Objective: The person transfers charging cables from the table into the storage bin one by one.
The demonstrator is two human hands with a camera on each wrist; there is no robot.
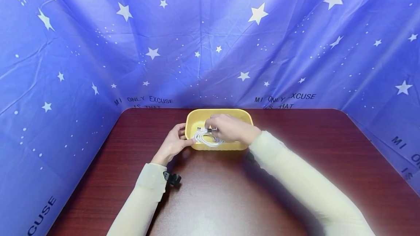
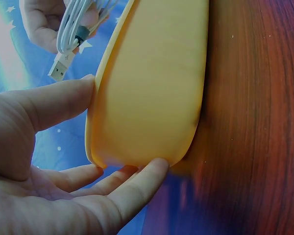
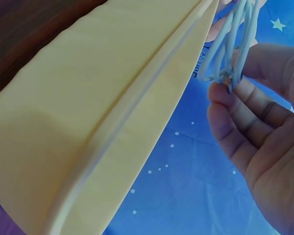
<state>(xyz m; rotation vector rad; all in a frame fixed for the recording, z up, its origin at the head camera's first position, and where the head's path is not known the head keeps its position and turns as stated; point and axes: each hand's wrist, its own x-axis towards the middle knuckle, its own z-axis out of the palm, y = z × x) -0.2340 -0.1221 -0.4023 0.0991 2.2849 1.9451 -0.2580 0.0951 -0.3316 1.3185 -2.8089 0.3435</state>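
A yellow plastic storage bin stands on the table near its far edge. My left hand grips the left end of the bin, the thumb at the rim and the fingers against the end wall in the left wrist view. My right hand reaches over the bin and pinches a coiled white USB cable between thumb and fingers. The metal USB plug hangs out of the coil beside a dark band. In the right wrist view the loops of the coil stand above the fingertips, level with the rim.
The dark reddish wooden table spreads in front of the bin and to both sides. A blue curtain with white stars hangs behind it and along the sides. A small black device sits at the left sleeve cuff.
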